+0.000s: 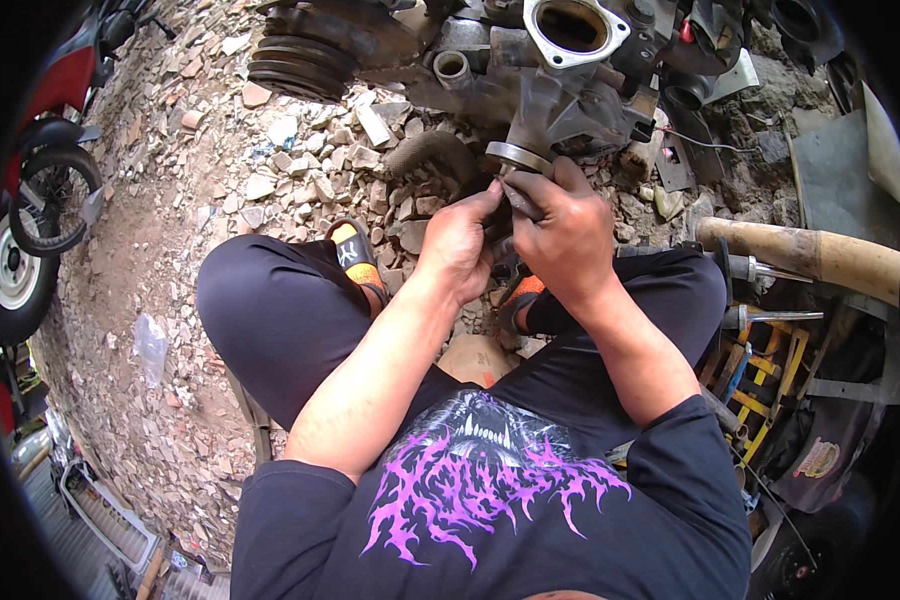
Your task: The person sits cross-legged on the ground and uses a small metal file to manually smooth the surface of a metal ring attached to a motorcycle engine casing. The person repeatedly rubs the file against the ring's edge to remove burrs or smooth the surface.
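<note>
In front of me lies a greasy engine assembly point(570, 110) of grey metal. A round shiny flange point(518, 157) sticks out of it toward me. My left hand point(462, 235) is closed just below this flange, thumb and fingers pinched together. Right against it, my right hand point(567, 228) is closed too, with bent, blackened fingers touching the flange's near side. Whatever lies between the fingers is hidden. An oval metal opening point(575, 30) faces upward on top of the assembly, and grooved pulleys point(305, 55) sit at its far left.
Broken tile and stone rubble point(300, 180) covers the ground. Motorcycles stand along the left, one with a white-rimmed wheel point(15, 265). A bamboo pole point(800, 255), a yellow metal frame point(770, 380) and metal rods point(785, 316) are at my right. A clear plastic bag point(150, 348) lies left.
</note>
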The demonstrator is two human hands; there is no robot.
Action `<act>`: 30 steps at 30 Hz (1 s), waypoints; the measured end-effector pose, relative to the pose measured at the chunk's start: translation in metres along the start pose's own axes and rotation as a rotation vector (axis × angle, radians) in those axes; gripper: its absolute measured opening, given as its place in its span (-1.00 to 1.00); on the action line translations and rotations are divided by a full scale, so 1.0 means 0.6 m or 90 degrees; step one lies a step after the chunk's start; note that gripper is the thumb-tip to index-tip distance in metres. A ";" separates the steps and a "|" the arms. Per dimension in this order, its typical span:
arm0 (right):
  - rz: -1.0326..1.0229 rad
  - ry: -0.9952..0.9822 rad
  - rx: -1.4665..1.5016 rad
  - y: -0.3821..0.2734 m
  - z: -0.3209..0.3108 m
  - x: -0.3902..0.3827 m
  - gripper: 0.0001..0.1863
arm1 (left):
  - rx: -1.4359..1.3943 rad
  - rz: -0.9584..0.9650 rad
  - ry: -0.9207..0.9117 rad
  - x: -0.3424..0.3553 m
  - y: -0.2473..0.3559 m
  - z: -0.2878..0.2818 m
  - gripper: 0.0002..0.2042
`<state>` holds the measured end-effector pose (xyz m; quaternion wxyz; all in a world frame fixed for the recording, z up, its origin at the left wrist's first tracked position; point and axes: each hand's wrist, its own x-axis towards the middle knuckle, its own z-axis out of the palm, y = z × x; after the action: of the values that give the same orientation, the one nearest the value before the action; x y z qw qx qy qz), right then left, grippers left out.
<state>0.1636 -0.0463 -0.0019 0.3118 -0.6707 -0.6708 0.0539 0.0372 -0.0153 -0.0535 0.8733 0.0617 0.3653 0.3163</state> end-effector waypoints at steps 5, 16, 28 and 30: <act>0.031 -0.003 0.001 0.006 -0.014 -0.012 -0.79 | 0.004 0.007 -0.014 0.009 -0.006 -0.012 -0.74; 0.053 0.001 0.015 0.007 -0.012 -0.013 -0.85 | -0.014 0.066 -0.011 0.005 -0.019 -0.009 -0.69; 0.095 -0.019 0.032 0.028 -0.020 -0.014 -0.85 | 0.030 0.093 0.031 0.000 -0.014 -0.001 -0.69; 0.091 -0.035 0.042 0.034 -0.013 -0.013 -0.84 | 0.028 0.097 0.033 0.006 -0.013 -0.007 -0.69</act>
<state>0.1842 -0.0540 -0.0085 0.3110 -0.7044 -0.6273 0.1165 0.0403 -0.0198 -0.0612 0.8354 0.1004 0.3885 0.3755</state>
